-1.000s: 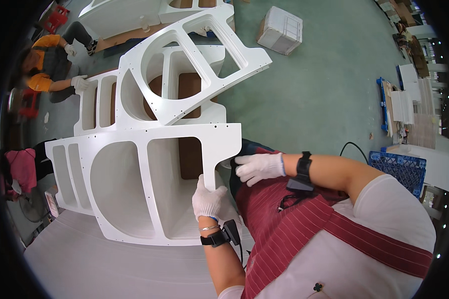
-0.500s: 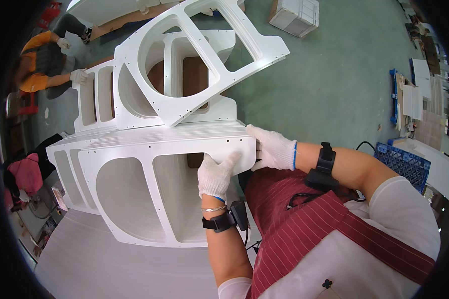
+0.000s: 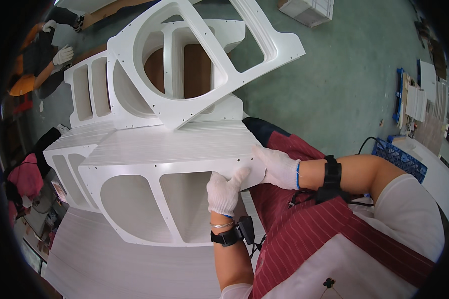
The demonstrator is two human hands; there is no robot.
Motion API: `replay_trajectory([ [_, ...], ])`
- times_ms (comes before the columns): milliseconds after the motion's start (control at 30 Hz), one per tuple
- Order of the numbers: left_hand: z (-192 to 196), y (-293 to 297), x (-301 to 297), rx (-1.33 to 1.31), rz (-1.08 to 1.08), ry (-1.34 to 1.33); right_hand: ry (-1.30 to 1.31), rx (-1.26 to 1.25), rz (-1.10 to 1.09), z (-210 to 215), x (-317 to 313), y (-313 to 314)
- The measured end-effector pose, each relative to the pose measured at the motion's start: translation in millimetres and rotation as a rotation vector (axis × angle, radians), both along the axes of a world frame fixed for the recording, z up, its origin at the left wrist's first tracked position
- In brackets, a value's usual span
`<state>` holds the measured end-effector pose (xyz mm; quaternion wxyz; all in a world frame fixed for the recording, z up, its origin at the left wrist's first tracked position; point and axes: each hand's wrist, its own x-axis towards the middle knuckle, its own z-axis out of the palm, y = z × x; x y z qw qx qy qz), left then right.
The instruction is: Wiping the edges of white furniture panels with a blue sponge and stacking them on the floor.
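A thick stack of white panels with large rounded cut-outs (image 3: 174,144) stands on edge in front of me. My left hand (image 3: 222,194), in a white knit glove, grips the near face by its right-hand cut-out; the thumb lies over the rim and the fingers go into the opening. At the right end of this stack, my gloved right hand (image 3: 282,168) is closed around the corner, its fingertips partly hidden. Another white cut-out panel (image 3: 192,113) lies slantwise on the far side, over more such panels (image 3: 87,92).
A grey-white surface (image 3: 149,274) spreads below the stack. At the upper left a co-worker in orange sleeves has a gloved hand (image 3: 63,55) near the far panels. A white box (image 3: 309,11) stands on the green floor, and a blue plastic crate (image 3: 401,162) is at the right.
The near stack's right end has come down toward me with both hands still on it, and its top edges show wider. The co-worker's hand has lifted off the far panels.
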<state>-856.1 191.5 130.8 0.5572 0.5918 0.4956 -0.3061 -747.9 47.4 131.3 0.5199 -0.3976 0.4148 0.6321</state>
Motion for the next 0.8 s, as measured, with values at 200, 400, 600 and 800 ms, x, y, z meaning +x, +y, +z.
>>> replay_trajectory([
  [200,-1,-11,-1,-0.113,0.246,-0.223,-0.155,0.015,0.108,-19,-9,-14],
  [400,-31,-27,-26,-0.296,0.367,-0.500,-0.131,-0.026,0.233,-34,-9,-22],
  [600,24,-22,-11,0.079,0.159,-0.276,-0.645,-0.065,0.696,-56,11,-33],
  [800,63,-46,-108,0.680,0.582,-0.288,-0.945,0.046,0.990,-2,61,-25],
])
